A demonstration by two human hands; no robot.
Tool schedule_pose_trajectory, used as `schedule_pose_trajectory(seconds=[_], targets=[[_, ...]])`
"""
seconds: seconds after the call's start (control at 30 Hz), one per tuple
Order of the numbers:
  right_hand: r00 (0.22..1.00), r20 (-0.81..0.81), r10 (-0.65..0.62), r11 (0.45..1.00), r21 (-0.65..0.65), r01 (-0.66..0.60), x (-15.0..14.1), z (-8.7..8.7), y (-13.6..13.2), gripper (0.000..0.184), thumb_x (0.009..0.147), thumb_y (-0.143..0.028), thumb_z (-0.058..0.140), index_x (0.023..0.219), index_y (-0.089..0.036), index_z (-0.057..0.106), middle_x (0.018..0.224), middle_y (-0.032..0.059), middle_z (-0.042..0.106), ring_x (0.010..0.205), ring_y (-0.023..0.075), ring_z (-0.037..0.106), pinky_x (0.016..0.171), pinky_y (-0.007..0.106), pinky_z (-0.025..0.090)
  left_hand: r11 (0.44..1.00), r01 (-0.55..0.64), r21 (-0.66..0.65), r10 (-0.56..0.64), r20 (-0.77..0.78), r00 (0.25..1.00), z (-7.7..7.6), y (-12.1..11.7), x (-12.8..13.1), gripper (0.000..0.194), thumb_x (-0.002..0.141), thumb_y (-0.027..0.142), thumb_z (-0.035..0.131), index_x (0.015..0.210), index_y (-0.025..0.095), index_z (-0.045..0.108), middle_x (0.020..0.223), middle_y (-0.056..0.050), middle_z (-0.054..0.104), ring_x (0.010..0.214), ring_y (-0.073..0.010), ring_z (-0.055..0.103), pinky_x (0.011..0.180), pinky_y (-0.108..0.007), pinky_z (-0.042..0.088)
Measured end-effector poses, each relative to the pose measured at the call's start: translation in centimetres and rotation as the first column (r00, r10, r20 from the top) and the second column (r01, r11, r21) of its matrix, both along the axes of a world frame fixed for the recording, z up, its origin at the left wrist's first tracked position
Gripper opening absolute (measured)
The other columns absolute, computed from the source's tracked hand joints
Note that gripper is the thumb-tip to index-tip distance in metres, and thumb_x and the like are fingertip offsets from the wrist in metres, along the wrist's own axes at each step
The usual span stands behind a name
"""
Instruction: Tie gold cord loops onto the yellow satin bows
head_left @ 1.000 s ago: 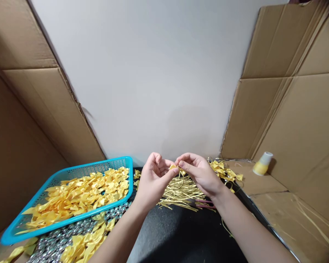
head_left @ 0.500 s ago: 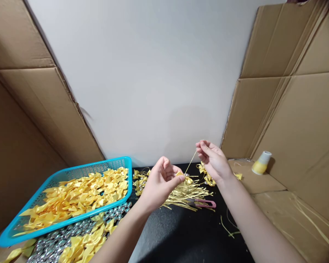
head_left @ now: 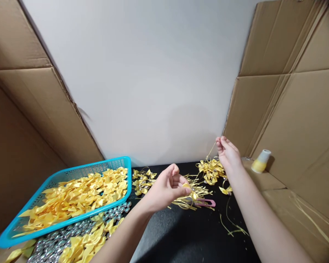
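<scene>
My left hand (head_left: 170, 188) is closed, pinching a small yellow ribbon bow (head_left: 193, 196) between thumb and fingers. To its right and higher up, my right hand (head_left: 229, 155) pinches the end of a thin yellow thread (head_left: 211, 150). That thread slants down toward the bow. Beneath the left hand lies a pile of cut gold cords (head_left: 201, 190), with pink-handled thread snips (head_left: 208, 203) on its near side. A heap of yellow bows with silver beads (head_left: 211, 171) sits just left of the right wrist.
At left, a turquoise basket (head_left: 129, 175) holds many yellow bows. Silver beads (head_left: 50, 243) and more loose bows (head_left: 83, 246) lie in front of it. Some beaded bows (head_left: 142, 182) rest beside the basket. A yellow thread spool (head_left: 260, 162) stands on cardboard at right.
My right hand has moved right and slightly up, drawing the thread longer. My left hand has shifted a little right and down with the bow.
</scene>
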State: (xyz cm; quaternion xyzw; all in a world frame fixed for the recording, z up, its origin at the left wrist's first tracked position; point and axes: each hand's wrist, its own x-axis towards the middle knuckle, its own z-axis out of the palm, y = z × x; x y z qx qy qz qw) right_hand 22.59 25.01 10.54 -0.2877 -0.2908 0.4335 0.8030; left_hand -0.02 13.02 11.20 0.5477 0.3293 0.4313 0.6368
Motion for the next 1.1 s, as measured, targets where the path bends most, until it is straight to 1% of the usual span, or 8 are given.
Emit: schedule_pose_trajectory(seconds=[0.2, 0.37, 0.47, 0.57, 0.7, 0.93, 1.03, 1.1], targets=[[0.987, -0.109, -0.118, 0.993, 0.009, 0.12, 1.6, 1.0, -0.4, 0.024, 0.07, -0.019, 0.083, 0.072, -0.017, 0.059, 0.069, -0.0054, 0.065, 0.065, 0.004, 0.067, 0.061, 0.009, 0.057, 0.998, 0.067, -0.009, -0.067, 0.009, 0.998, -0.3, -0.2, 0.3, 0.054, 0.065, 0.023, 0.085, 0.076, 0.022, 0.032, 0.074, 0.003, 0.061, 0.065, -0.0093, 0.059, 0.062, -0.022, 0.043], [0.972, -0.183, -0.15, 0.988, 0.008, 0.154, 1.5, 1.8, -1.1, 0.017, 0.076, -0.012, 0.078, 0.072, -0.014, 0.061, 0.069, -0.004, 0.066, 0.064, 0.0019, 0.066, 0.061, 0.005, 0.054, 0.992, 0.125, -0.023, -0.125, 0.023, 0.992, -0.2, -0.4, 0.4, 0.055, 0.066, 0.022, 0.085, 0.076, 0.022, 0.031, 0.076, 0.003, 0.061, 0.066, -0.0091, 0.059, 0.063, -0.023, 0.046], [0.963, -0.213, -0.163, 0.986, 0.004, 0.168, 1.7, 1.8, -1.1, 0.016, 0.079, -0.008, 0.073, 0.071, -0.014, 0.061, 0.067, -0.0035, 0.066, 0.062, 0.0016, 0.066, 0.062, 0.005, 0.054, 0.991, 0.132, -0.015, -0.132, 0.032, 0.991, -0.2, -0.4, 0.3, 0.054, 0.067, 0.022, 0.085, 0.076, 0.022, 0.031, 0.076, 0.003, 0.061, 0.066, -0.0086, 0.059, 0.064, -0.023, 0.046], [0.959, -0.222, -0.179, 0.983, 0.006, 0.185, 2.1, 1.7, -1.0, 0.017, 0.078, -0.008, 0.074, 0.07, -0.014, 0.061, 0.068, -0.0033, 0.066, 0.063, 0.0018, 0.066, 0.063, 0.006, 0.054, 0.991, 0.137, -0.006, -0.137, 0.04, 0.99, -0.1, -0.4, 0.3, 0.054, 0.068, 0.021, 0.085, 0.076, 0.021, 0.031, 0.077, 0.002, 0.061, 0.067, -0.0084, 0.06, 0.064, -0.023, 0.047], [0.953, -0.217, -0.21, 0.976, 0.004, 0.216, 2.6, 1.4, -0.7, 0.019, 0.076, -0.011, 0.077, 0.07, -0.015, 0.06, 0.069, -0.0042, 0.065, 0.064, 0.0024, 0.065, 0.062, 0.007, 0.056, 0.993, 0.12, -0.006, -0.12, 0.033, 0.992, 0.1, -0.4, 0.3, 0.055, 0.067, 0.023, 0.085, 0.076, 0.021, 0.031, 0.077, 0.003, 0.061, 0.067, -0.0088, 0.059, 0.064, -0.023, 0.046], [0.954, -0.198, -0.227, 0.972, 0.019, 0.235, 3.3, 1.1, -0.5, 0.017, 0.077, -0.013, 0.075, 0.072, -0.013, 0.059, 0.071, -0.0043, 0.064, 0.064, 0.0015, 0.065, 0.065, 0.007, 0.055, 0.998, 0.06, 0.013, -0.06, -0.005, 0.998, 0.1, 0.0, 0.0, 0.056, 0.067, 0.024, 0.084, 0.077, 0.022, 0.03, 0.075, 0.004, 0.062, 0.066, -0.0081, 0.057, 0.062, -0.022, 0.042], [0.957, -0.191, -0.218, 0.973, 0.032, 0.228, 3.3, 1.3, -0.6, 0.017, 0.076, -0.014, 0.077, 0.073, -0.013, 0.06, 0.074, -0.0037, 0.064, 0.066, 0.0022, 0.065, 0.066, 0.008, 0.055, 1.0, 0.014, 0.024, -0.014, -0.02, 1.0, 0.2, 0.1, -0.3, 0.054, 0.068, 0.022, 0.083, 0.079, 0.022, 0.03, 0.074, 0.004, 0.062, 0.066, -0.0084, 0.059, 0.062, -0.022, 0.042], [0.956, -0.198, -0.218, 0.972, 0.043, 0.23, 3.3, 1.8, -0.7, 0.014, 0.078, -0.011, 0.073, 0.073, -0.013, 0.06, 0.074, -0.0033, 0.064, 0.066, 0.0023, 0.065, 0.066, 0.008, 0.055, 0.999, -0.023, 0.029, 0.024, -0.036, 0.999, 0.5, 0.1, -0.5, 0.053, 0.068, 0.021, 0.082, 0.079, 0.022, 0.03, 0.073, 0.005, 0.061, 0.064, -0.0085, 0.059, 0.062, -0.023, 0.041]])
